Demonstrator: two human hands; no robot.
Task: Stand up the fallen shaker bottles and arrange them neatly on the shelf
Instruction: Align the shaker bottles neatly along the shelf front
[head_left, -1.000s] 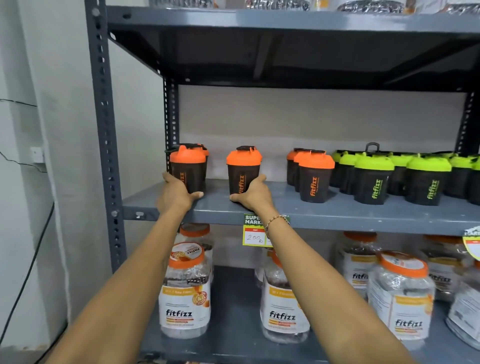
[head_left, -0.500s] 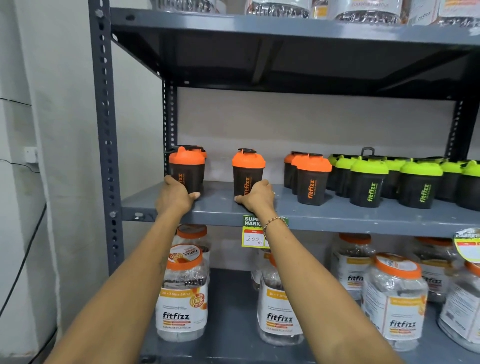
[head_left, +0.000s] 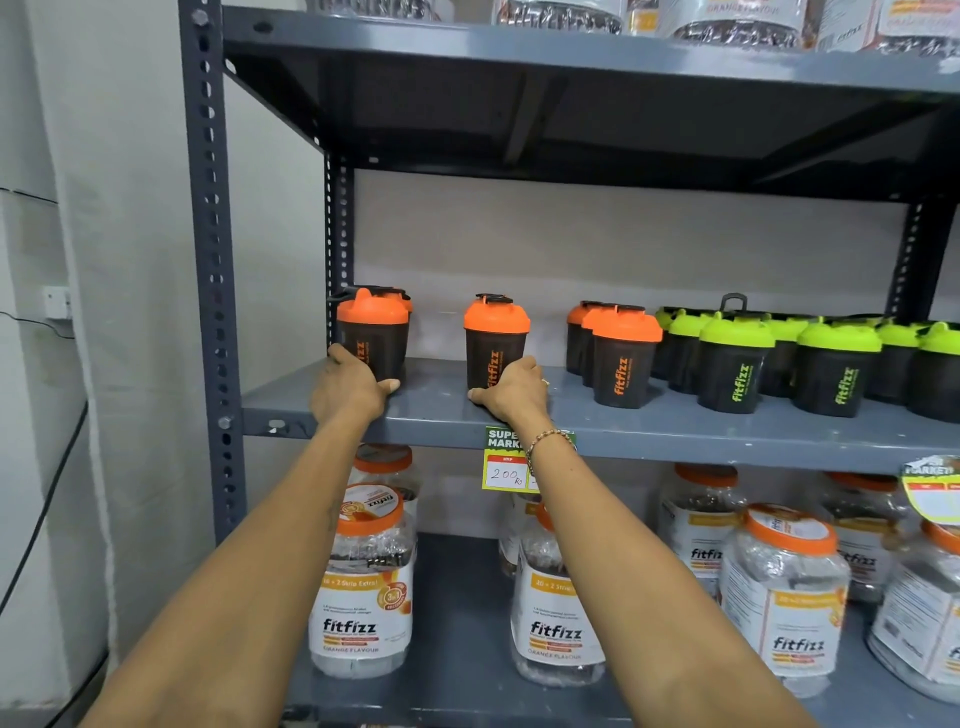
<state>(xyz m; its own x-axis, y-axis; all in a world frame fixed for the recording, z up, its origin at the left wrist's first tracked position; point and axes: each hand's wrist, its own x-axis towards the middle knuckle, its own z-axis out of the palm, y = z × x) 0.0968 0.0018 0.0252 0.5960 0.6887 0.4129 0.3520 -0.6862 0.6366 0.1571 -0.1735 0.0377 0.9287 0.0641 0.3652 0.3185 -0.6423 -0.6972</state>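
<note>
We're at the middle shelf (head_left: 441, 410), both hands on orange-lidded shaker bottles, all upright as far as we can see. Left hand (head_left: 349, 387) wraps the base of the leftmost shaker (head_left: 373, 332), which stands by the rear post with another orange one just behind it; thumb at the front right of the base, fingers curled round the far side, mostly hidden. Right hand (head_left: 514, 389) cups the base of the lone middle shaker (head_left: 495, 340), thumb pointing left along the shelf at its foot, fingers round the right side; grip looks half-closed, how tight we can't tell. Further right sits a cluster of orange shakers (head_left: 621, 353), then green-lidded shakers (head_left: 737, 364) in rows. We judge these as light, empty, rigid plastic cups with smooth walls, tapering toward the base, so a bit slippery and easy to tip when pushed low; the lids look snapped on. Best hold is round the mid body, not the flip cap. The gap between the middle shaker and the cluster suggests spacing is not yet even. Jars (head_left: 363, 587) fill the shelf below.
</note>
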